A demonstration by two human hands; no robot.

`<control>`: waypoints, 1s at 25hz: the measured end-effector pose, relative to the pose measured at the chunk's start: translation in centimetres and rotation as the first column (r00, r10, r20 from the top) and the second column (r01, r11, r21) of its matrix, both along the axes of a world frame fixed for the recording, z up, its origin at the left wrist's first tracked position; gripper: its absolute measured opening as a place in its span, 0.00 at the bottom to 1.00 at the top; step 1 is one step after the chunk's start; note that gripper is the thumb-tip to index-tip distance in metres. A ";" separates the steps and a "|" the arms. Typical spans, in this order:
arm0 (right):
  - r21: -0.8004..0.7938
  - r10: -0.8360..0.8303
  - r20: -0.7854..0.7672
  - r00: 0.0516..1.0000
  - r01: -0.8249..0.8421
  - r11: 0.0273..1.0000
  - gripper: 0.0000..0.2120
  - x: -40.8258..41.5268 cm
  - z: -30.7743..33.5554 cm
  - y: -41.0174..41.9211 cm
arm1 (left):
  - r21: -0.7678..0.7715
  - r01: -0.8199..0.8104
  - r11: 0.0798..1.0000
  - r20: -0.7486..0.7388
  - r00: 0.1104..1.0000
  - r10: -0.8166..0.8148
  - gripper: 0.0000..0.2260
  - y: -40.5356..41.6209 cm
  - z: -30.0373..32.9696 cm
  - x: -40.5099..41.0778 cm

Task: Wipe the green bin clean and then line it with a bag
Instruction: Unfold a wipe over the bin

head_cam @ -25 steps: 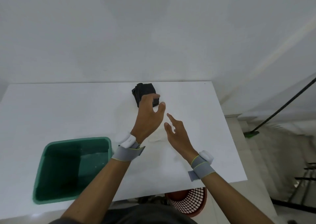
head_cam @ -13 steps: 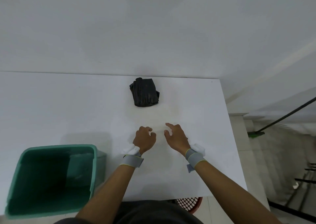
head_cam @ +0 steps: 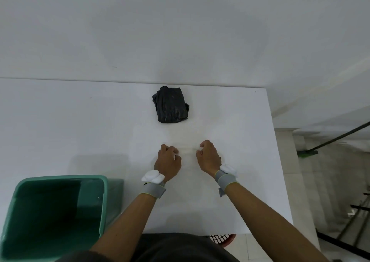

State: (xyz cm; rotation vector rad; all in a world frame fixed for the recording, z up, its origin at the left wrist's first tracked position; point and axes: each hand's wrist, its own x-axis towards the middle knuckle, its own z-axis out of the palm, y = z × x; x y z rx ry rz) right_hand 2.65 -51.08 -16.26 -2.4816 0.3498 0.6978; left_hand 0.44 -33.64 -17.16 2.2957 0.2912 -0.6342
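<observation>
The green bin [head_cam: 54, 217] stands open and upright at the near left of the white table [head_cam: 80, 131], and nothing shows inside it. A folded black bag [head_cam: 170, 105] lies near the table's far edge, apart from both hands. My left hand [head_cam: 169, 161] and my right hand [head_cam: 208, 157] rest side by side on the table in front of the bag, fingers curled. Between them a pale white cloth [head_cam: 186, 150] is stretched, hard to tell from the tabletop. Each hand pinches one end of it. Both wrists wear grey bands.
A red mesh basket [head_cam: 222, 239] sits below the table's near edge. A long-handled mop with a green head [head_cam: 308, 152] leans over the tiled floor on the right. A white wall runs behind the table. The table's right edge is close to my right forearm.
My left hand has left the black bag and drawn back toward me. Both hands have closed on the white cloth and moved slightly apart. The bag stays where it was.
</observation>
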 end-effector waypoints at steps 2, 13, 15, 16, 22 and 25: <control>-0.041 0.018 -0.019 1.000 -0.019 0.999 0.09 -0.1 0.0 0.3 | 0.011 0.018 1.000 0.011 1.000 -0.018 0.12 0.1 0.0 0.0; 0.227 -0.030 0.174 0.984 -0.011 0.974 0.05 1.7 5.1 1.0 | -0.020 0.246 0.969 0.027 0.969 -0.246 0.27 -0.2 5.4 5.6; 0.248 -0.008 0.236 0.972 -0.052 0.967 0.08 2.4 7.1 1.1 | -0.055 0.339 0.939 0.078 0.939 -0.334 0.19 -0.3 7.9 7.4; 0.257 -0.009 0.255 0.967 -0.058 0.965 0.08 3.0 8.0 1.0 | -0.083 0.343 0.936 0.096 0.937 -0.335 0.17 -0.4 8.9 8.2; 0.332 -0.054 0.400 0.915 -0.090 0.939 0.03 6.1 14.6 1.3 | -0.162 0.286 0.945 0.224 0.943 -0.247 0.08 1.8 14.4 10.8; 0.354 -0.056 0.443 0.895 -0.117 0.928 0.02 6.8 17.4 3.2 | -0.210 0.257 0.943 0.283 0.940 -0.193 0.07 3.9 17.0 11.0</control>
